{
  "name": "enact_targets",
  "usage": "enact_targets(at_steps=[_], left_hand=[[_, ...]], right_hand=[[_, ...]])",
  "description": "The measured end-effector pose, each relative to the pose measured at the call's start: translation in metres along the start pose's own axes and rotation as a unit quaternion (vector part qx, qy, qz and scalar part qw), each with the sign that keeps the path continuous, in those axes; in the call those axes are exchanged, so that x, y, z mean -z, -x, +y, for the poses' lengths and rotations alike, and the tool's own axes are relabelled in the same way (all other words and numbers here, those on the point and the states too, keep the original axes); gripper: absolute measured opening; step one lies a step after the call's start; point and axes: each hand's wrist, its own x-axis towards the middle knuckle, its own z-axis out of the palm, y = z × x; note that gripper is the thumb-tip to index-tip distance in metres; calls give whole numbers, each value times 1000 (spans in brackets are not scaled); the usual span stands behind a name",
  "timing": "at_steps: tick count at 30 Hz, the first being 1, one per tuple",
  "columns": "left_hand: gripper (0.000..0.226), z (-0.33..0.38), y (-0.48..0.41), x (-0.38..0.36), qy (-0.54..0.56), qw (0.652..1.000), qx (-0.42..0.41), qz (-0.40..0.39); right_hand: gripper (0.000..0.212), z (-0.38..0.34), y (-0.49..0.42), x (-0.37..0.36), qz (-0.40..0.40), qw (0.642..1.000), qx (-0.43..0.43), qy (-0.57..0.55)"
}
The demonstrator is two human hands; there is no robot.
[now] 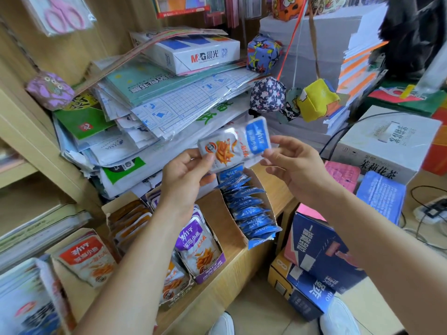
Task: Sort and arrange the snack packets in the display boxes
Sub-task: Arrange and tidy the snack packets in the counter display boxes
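Both hands hold one blue-and-silver snack packet (pixel 235 143) up over the shelf. My left hand (pixel 186 172) pinches its lower left corner, my right hand (pixel 294 160) its blue right end. Directly below stands a cardboard display box (pixel 228 221) with a row of several blue packets (pixel 251 211) upright in it. Left of that, a box of purple packets (pixel 200 247) and a box of orange packets (pixel 129 220). A red-topped packet box (pixel 84 259) sits at the lower left.
A sagging pile of plastic-wrapped stationery and a paper ream (pixel 193 54) leans over the back of the boxes. Fabric cubes (pixel 314 102) hang on strings to the right. Blue cartons (pixel 321 257) and a white carton (pixel 384 143) stand on the floor at right.
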Motion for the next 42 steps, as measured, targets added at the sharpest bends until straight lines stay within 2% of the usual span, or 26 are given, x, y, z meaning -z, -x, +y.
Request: enact_targets(at_steps=[2,4,6,9,12,16,20,22,24,27,29,32,36,39,42], left_hand=[[8,-3,1,-1,-35,999,-13,-29],[6,-10,-2,2,-150,987,-54,-31],[14,-17,-4,8,-313,945,-87,-26],[13,-26,-1,11,-452,885,-95,-51],[11,-31,-1,9,-463,876,-130,-35],[15,-29,-2,6,-419,886,-198,-5],[13,-24,-2,3,-374,895,-243,29],[12,-24,-2,5,-362,903,-230,32],[12,-26,-3,6,-369,904,-213,20],[10,-30,-4,5,-390,898,-203,-1],[9,-32,-6,2,-411,887,-211,-5],[10,-36,-9,-2,-447,870,-207,-7],[8,-41,-8,-8,-527,836,-150,25],[8,-44,-4,-10,-532,836,-125,45],[10,-47,-2,-10,-559,822,-98,47]], right_hand=[[32,-4,0,0,-1,1000,-1,6],[16,-9,0,2,6,999,26,38],[4,-15,-1,8,36,991,78,102],[9,-19,-5,18,88,963,149,207],[13,-17,-6,20,101,931,187,295],[15,-7,-12,15,62,868,229,436],[17,7,-20,8,11,829,229,510],[22,12,-23,4,-5,839,194,509],[23,14,-26,2,-2,873,158,462],[12,15,-28,-2,-1,921,129,369],[5,16,-25,-6,-8,936,120,331],[4,17,-23,-9,-2,943,115,312],[6,18,-26,-8,18,950,106,293],[8,20,-27,-9,40,952,104,285],[7,20,-28,-10,60,954,97,277]])
